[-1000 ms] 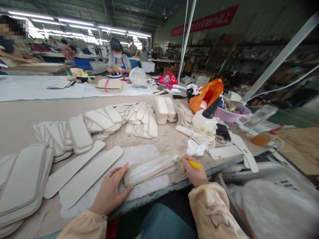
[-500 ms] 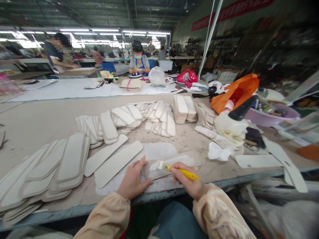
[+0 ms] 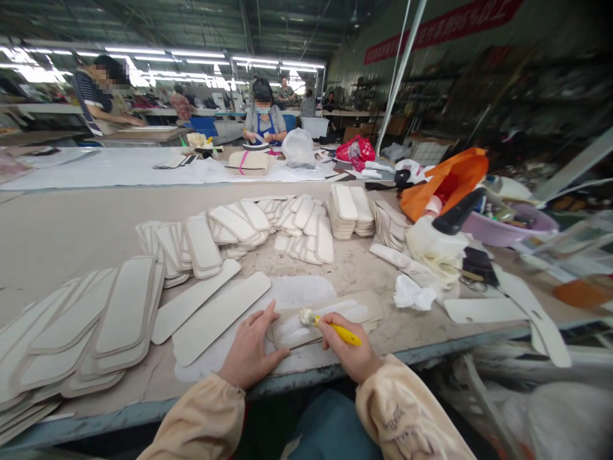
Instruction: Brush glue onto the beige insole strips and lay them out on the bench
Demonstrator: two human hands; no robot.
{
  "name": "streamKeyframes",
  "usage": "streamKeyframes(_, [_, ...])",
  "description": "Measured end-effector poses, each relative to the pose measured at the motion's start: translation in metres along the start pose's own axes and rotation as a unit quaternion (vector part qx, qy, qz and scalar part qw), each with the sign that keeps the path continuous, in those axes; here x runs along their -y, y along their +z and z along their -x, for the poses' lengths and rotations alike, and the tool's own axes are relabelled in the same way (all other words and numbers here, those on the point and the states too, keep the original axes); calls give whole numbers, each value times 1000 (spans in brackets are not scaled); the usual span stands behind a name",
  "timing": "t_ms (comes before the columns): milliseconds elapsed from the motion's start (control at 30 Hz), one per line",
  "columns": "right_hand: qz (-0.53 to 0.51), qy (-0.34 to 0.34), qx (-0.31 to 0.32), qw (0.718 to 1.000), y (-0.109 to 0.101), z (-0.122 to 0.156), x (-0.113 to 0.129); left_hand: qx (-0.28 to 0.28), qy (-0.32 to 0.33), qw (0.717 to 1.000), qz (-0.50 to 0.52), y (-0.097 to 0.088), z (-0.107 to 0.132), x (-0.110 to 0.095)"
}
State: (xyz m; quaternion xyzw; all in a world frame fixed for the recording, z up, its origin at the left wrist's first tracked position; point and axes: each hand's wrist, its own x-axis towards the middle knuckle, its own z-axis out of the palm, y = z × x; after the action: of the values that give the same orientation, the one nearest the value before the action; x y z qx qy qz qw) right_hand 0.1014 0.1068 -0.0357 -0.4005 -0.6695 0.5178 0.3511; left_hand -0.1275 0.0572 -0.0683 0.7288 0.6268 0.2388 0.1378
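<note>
In my right hand (image 3: 348, 348) is a small brush with a yellow handle (image 3: 345, 334). Its bristle head, loaded with white paste (image 3: 306, 315), touches a beige rounded strip (image 3: 352, 319). Wet white streaks run along that strip. My left hand (image 3: 251, 348), thumb and fingers spread, presses at the strip's left end. Under the strip lies a pale sheet (image 3: 306, 291), partly covered. Two long off-white panels (image 3: 223, 316) lie slanted to the left of my left hand, one beside the other.
Overlapping stacks of off-white panels (image 3: 124, 306) fill the left side, with more piles (image 3: 345, 211) behind. To the right are crumpled white paper (image 3: 414, 294), an orange bag (image 3: 447, 182) and a pink basin (image 3: 507, 223). A co-worker (image 3: 263, 118) sits across the table.
My right hand has moved slightly left along the strip, and the brush handle now points more toward me. The left hand stays at the strip's end. The view has shifted a little.
</note>
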Motion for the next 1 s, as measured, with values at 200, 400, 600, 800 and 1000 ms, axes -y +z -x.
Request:
streamKeyframes(200, [-25, -2, 19, 1000, 2, 11, -2, 7, -3, 999, -33, 4, -1, 5])
streamKeyframes(400, [-17, 27, -92, 995, -29, 7, -20, 9, 17, 997, -70, 6, -4, 14])
streamKeyframes(600, [46, 67, -183, 980, -77, 11, -23, -7, 27, 996, -86, 5, -3, 11])
streamKeyframes(800, [72, 46, -244, 966, -85, 14, -21, -20, 30, 996, -78, 4, -2, 10])
streamKeyframes(1000, [73, 47, -196, 977, -80, 17, -22, 1, 9, 999, -43, 3, 0, 8])
